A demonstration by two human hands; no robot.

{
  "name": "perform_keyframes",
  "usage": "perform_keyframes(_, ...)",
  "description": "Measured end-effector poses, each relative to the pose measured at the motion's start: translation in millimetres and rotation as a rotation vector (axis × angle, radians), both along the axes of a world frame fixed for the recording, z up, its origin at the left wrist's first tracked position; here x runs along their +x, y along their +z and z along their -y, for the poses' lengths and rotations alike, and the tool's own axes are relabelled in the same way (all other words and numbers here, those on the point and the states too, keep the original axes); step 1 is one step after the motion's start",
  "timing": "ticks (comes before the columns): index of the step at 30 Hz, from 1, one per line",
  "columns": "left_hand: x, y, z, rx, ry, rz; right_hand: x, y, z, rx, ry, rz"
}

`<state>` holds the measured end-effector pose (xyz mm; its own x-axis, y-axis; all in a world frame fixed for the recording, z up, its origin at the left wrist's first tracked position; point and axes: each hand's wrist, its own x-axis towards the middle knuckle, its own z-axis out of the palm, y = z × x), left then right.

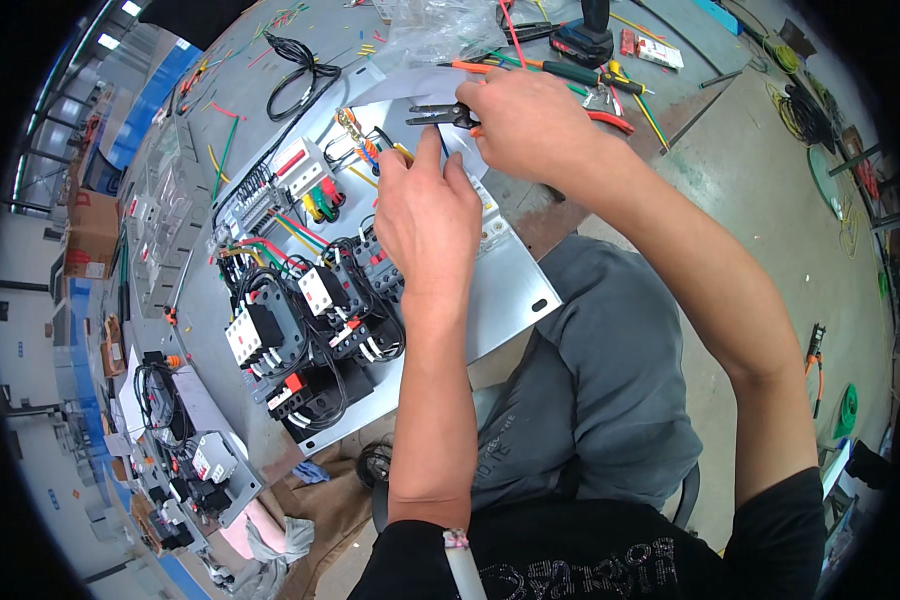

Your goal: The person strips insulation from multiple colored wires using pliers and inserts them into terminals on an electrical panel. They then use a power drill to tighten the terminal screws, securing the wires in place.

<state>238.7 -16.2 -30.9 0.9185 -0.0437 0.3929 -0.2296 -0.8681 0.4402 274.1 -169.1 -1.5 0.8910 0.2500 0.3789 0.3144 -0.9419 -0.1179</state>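
Note:
In my right hand [530,120] are pliers [438,115] with dark jaws and some orange at the grip. The jaws point left, just above my left fingertips. My left hand [425,225] reaches over a metal mounting plate [505,285], one finger stretched up toward the jaws. The other fingers are bent beside coloured wires [368,150]; what they pinch is hidden. On the plate sit contactors [253,335] with black cables, a white breaker [300,168] with yellow, green and red wire ends, and a terminal strip [253,212].
A cordless drill [582,45], a screwdriver [610,78] and clear plastic bags [440,30] lie at the far side. Coiled black cable [298,75] is on the grey table [240,95]. Another wired plate [215,465] stands at the lower left. Loose wire scraps are scattered about.

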Motion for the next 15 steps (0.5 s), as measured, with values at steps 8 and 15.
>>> perform_keyframes(8,-1.0,2.3,0.2,0.003,-0.001,-0.025,0.6,-0.1,1.0,-0.015,0.003,0.003)
perform_keyframes(15,-0.8,0.4,-0.8,0.004,-0.011,0.005,0.6,-0.4,2.2,-0.017,0.009,0.003)
